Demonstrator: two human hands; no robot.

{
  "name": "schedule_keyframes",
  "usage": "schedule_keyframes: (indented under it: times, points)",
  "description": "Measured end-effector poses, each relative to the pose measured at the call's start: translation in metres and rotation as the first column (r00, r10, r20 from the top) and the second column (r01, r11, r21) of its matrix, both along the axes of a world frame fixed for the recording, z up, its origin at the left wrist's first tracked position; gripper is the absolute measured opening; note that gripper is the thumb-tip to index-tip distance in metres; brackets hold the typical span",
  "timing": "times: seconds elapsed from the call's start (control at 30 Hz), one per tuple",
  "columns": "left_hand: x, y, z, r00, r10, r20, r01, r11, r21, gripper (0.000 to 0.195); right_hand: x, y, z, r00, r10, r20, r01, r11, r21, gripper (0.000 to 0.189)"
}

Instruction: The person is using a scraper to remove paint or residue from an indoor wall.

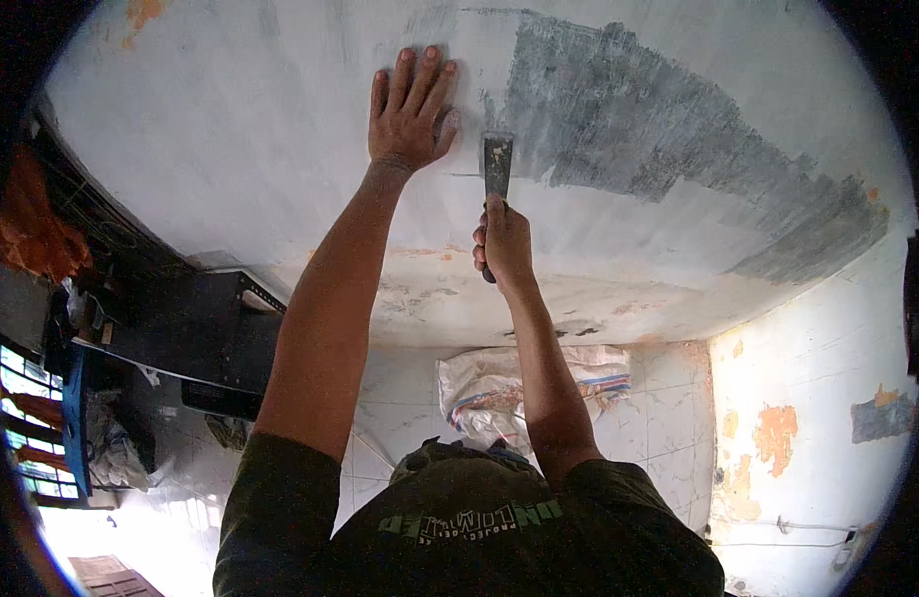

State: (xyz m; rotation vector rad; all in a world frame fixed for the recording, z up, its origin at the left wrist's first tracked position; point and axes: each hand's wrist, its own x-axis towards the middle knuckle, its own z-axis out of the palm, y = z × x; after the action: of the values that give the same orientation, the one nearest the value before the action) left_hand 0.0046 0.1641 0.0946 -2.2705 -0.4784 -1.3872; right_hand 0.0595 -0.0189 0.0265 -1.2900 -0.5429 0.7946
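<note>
Both my arms reach up to a whitish wall (280, 127) with streaky paint. My left hand (411, 112) lies flat against it, fingers slightly apart and holding nothing. In my right hand (504, 242) is a scraper, its dark handle wrapped by the fingers with the thumb along the top. The flat metal blade (498, 160) of the scraper points up and bears pale specks. Its tip is at the wall, just left of a large grey patch (638, 112) with ragged edges. Whether the blade edge presses on the surface I cannot tell.
Below the wall, a crumpled woven plastic sack (482, 380) lies on the tiled floor (661, 403). Dark furniture (198, 328) stands at the left, near an orange cloth (37, 216). The right side wall (802, 373) has peeling patches and a cable (802, 528).
</note>
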Motion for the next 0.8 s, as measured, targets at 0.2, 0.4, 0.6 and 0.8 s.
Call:
schedule_keyframes:
  times: [0.2,0.4,0.6,0.8]
  points:
    - [0.002,0.002,-0.001,1.000,0.004,0.019,-0.004,1.000,0.028,0.071,0.003,0.013,0.051,0.996,-0.026,0.088,0.014,0.992,0.129,0.041]
    - [0.002,0.002,-0.003,1.000,0.007,0.030,-0.009,0.999,0.043,0.076,-0.002,0.000,-0.011,0.998,-0.066,0.022,0.065,0.998,0.006,0.039]
    - [0.001,0.004,0.001,1.000,0.004,0.020,-0.005,0.998,0.062,0.075,0.005,0.017,0.066,0.996,-0.036,0.085,0.024,0.990,0.141,0.040]
    - [0.001,0.000,-0.003,1.000,0.005,0.004,-0.005,1.000,0.012,0.073,0.001,0.010,0.009,0.995,-0.053,0.079,0.045,0.994,0.095,0.040]
